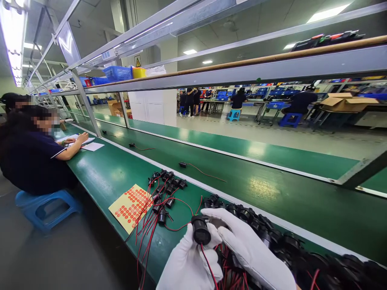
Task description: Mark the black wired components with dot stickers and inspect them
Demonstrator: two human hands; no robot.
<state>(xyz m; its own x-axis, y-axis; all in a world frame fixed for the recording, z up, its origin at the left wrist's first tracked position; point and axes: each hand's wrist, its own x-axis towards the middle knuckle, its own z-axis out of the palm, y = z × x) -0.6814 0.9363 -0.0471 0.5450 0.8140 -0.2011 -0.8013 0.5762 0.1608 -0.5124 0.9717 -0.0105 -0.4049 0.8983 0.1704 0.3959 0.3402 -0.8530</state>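
Observation:
Between my two white-gloved hands is a black cylindrical wired socket (201, 230), its red and black lead hanging down from it. My left hand (189, 264) is closed around it from the left and below. From the right, the fingers of my right hand (246, 243) are bent against its upper side; the thumb and fingertips are partly hidden. Left of my hands lies a loose cluster of similar sockets (162, 216) with red and black wires. A yellowish sheet of round red stickers (130, 206) lies beside that cluster, partly under the wires.
A long heap of black sockets (269, 233) runs along the right of the green bench (105, 173). Beyond a white rail, single wired sockets (182, 164) lie spaced along a green strip. A person (36, 149) sits writing at left. A metal shelf (229, 76) spans overhead.

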